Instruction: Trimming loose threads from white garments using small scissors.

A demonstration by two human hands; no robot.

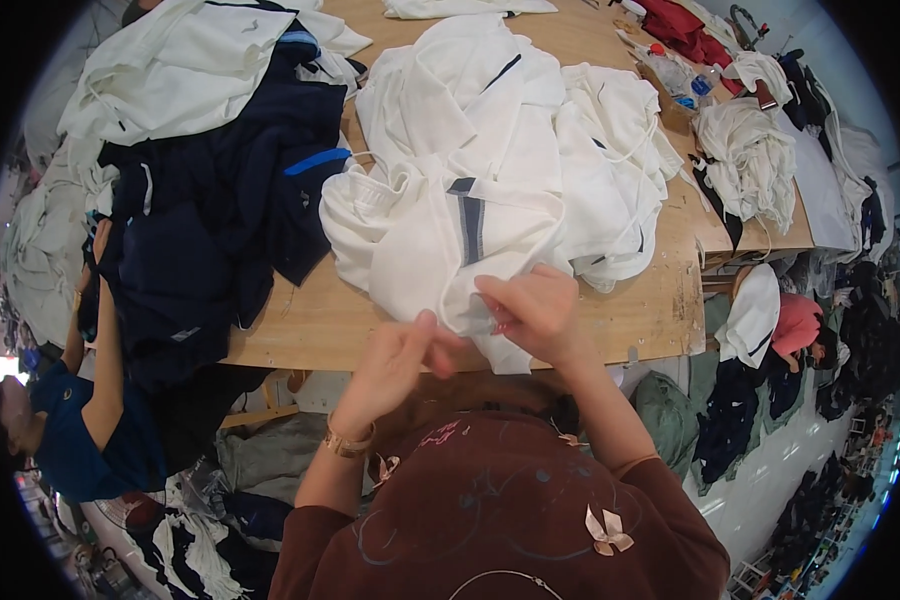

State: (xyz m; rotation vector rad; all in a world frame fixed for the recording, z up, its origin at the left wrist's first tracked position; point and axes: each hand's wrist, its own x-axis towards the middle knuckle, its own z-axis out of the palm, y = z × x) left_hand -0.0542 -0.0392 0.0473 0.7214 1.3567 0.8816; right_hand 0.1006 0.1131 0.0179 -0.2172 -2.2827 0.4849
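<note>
While both hands work at the near edge of the counter, the left hand [395, 360] is closed w/ thumb and fingertips pinching the lower hem of a white fabric garment with a grey-and-navy stripe [450, 245]. The right hand [535, 310] sits just beside it, fingers curled and pinching the same hem a bit higher. A gold-coloured wristband [347, 441] circles the left wrist; maroon sleeves w/ small beige bows show below. The garment lies bunched on the light wooden counter [630, 310], its hem hanging over the near edge at centre.

Behind it, touching, is a bigger heap of white garments [530, 110]. To the left lies a pile of dark navy garments with blue stripes [220, 220], partly draped over the counter edge, w/ more white cloth on top at the far left. Another person in a blue top [80, 420] bends beside that pile at lower left. Farther right: a bundle of white cords and cloth [750, 155], a clear plastic bottle [675, 75], red fabric [680, 25] at the far end. A person in a pink top [798, 325] crouches low, past the counter's right side.
</note>
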